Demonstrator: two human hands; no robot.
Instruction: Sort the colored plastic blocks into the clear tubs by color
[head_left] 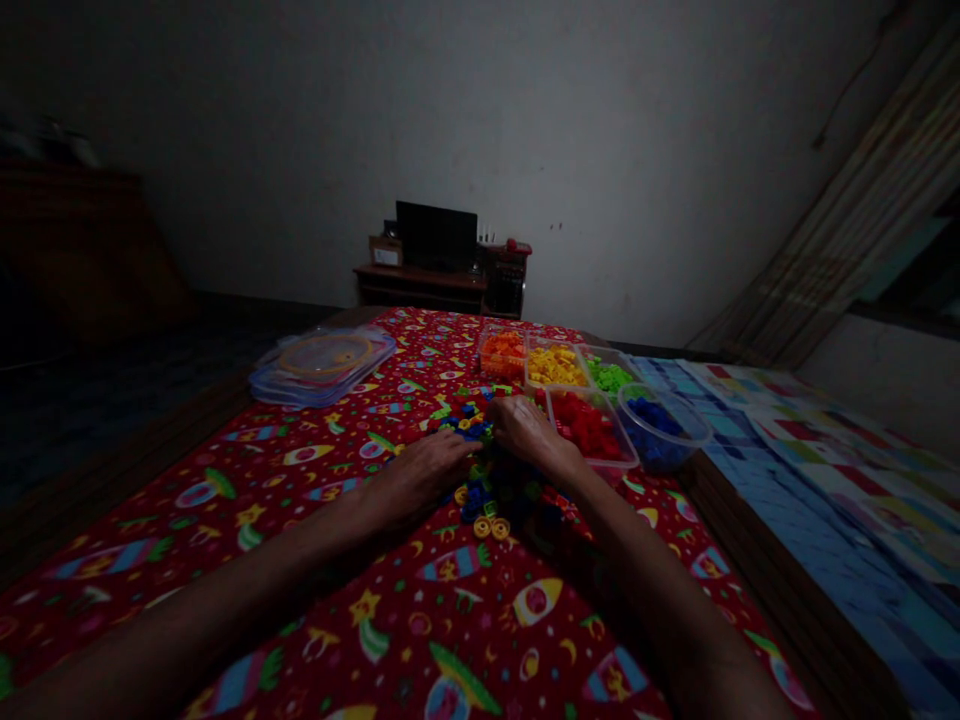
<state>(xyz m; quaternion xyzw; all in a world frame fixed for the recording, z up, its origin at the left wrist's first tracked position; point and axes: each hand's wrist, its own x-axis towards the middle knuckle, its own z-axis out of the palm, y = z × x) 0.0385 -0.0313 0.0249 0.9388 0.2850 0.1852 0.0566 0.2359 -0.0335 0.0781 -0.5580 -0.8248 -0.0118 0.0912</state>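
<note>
A loose pile of small mixed plastic toy pieces (480,497) lies on the red patterned cloth, in blue, yellow, green and red. My left hand (435,462) is at the pile's left side, with its fingers stretched out over the pieces. Over the far right part of the pile is my right hand (523,428), its fingers bent down and closed. Whatever its fingertips hold is hidden. Right of my right hand stands a clear box of red pieces (585,425). Two yellow wheel-like pieces (491,527) lie at the near edge of the pile.
Behind the red box are tubs of orange pieces (503,352), yellow pieces (555,367) and green pieces (609,377). A round tub of blue pieces (656,425) stands at the right edge. Stacked clear lids (322,365) lie at the far left. Beyond is a monitor (436,236).
</note>
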